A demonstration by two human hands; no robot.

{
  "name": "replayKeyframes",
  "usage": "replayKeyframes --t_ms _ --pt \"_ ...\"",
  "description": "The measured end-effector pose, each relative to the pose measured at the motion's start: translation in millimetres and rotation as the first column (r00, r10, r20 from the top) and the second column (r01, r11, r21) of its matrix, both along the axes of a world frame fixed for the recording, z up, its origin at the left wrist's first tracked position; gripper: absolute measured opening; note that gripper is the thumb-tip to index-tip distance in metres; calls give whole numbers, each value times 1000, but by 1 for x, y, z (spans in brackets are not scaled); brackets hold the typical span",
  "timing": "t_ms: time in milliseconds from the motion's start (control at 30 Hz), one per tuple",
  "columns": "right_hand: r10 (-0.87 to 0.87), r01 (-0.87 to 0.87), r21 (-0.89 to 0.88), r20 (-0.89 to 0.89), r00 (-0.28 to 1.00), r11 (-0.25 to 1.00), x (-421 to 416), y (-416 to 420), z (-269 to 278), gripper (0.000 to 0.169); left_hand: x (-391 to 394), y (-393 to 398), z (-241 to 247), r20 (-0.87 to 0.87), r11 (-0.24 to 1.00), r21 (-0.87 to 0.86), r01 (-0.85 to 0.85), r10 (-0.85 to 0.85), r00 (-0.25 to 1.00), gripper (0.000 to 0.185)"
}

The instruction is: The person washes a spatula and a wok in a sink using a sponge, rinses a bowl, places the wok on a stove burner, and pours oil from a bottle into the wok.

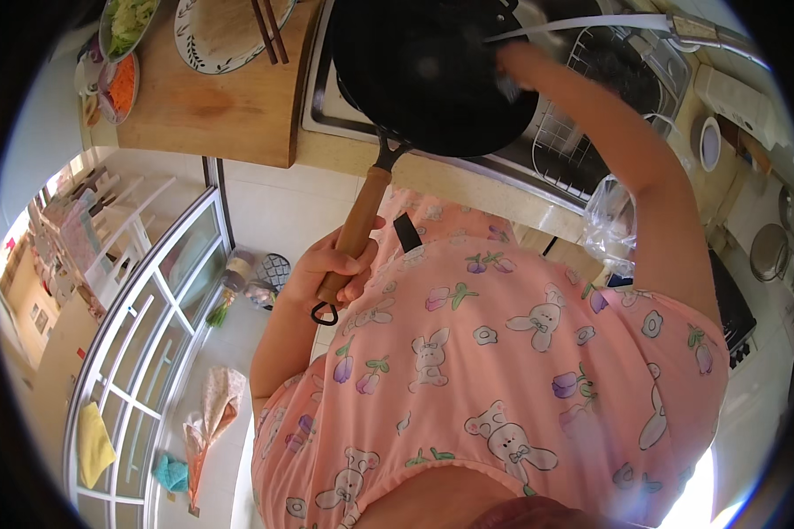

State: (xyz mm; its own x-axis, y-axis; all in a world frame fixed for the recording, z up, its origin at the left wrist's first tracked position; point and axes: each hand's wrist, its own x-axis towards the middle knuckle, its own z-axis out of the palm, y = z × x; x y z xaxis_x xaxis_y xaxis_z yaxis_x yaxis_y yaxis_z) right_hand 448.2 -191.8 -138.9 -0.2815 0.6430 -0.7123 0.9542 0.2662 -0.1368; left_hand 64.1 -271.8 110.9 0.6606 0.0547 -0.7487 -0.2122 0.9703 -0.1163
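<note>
My left hand is closed around the wooden handle of a black wok, which is held over the edge between the stove and the sink. My right hand is at the wok's right side and blurred. Something bluish-grey shows beneath its fingers, too blurred to name. A faucet with a long pale spout reaches over the wok from the right. Whether water is running cannot be told.
A wire rack stands in the sink to the right. On the left, a wooden board bears a leaf-rimmed plate with brown chopsticks. Bowls of shredded carrot and green vegetables stand beyond. A clear plastic bag hangs at the counter's edge.
</note>
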Motion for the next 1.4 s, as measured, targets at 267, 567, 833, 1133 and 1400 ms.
replayKeyframes --t_ms 267,567,833,1133,1400 --pt "-362 474 276 -371 855 836 -106 55 -61 48 5 2 3 0 1000 -6 -11 11 1000 63" --pt "-177 -143 -423 -630 756 895 -40 -26 63 38 2 0 4 -45 999 -34 -30 28 999 64" --pt "-105 76 233 114 988 970 -24 49 -33 43 1 -1 2 -28 1000 -19 -19 19 999 65" --pt "-192 411 84 -788 585 908 -147 29 16 44 5 2 5 -52 1000 -3 11 -11 999 63" --pt "20 -23 -43 -55 998 999 -15 -18 22 35 5 0 5 -31 999 -29 -26 25 999 62"
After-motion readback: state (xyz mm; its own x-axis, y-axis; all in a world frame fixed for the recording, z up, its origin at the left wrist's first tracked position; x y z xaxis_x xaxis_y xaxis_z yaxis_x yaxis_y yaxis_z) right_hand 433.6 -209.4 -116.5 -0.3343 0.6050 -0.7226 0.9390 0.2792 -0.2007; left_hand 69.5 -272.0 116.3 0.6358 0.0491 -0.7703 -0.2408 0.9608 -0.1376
